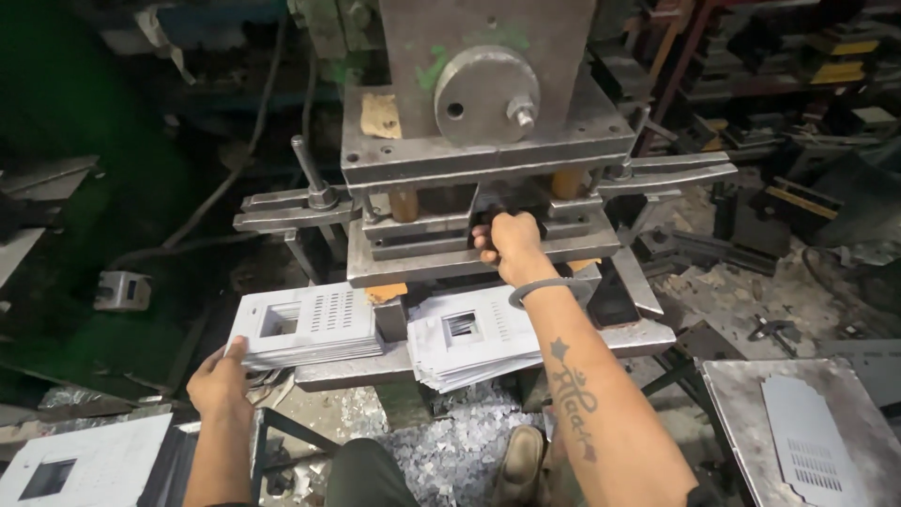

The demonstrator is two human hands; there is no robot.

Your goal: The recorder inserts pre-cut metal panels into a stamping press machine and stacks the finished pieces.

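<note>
Down by my knee, my left hand (221,376) is cupped against the near edge of the left stack of punched sheets (310,324), thumb on top and fingers under, so the pile sits square on the press table (657,336) and the top sheet is handy. Just beside it, across a small block, the second stack (469,338) fans a little at its front edge, directly under my right forearm. Reaching on, my right hand (510,246) is closed into a fist inside the die gap (488,211), gripping something dark there; what it is, I can't make out. The heavy ram block (483,89) stands raised above it. Off to my right, one loose punched sheet (807,437) lies flat on a side plate (741,413).
</note>
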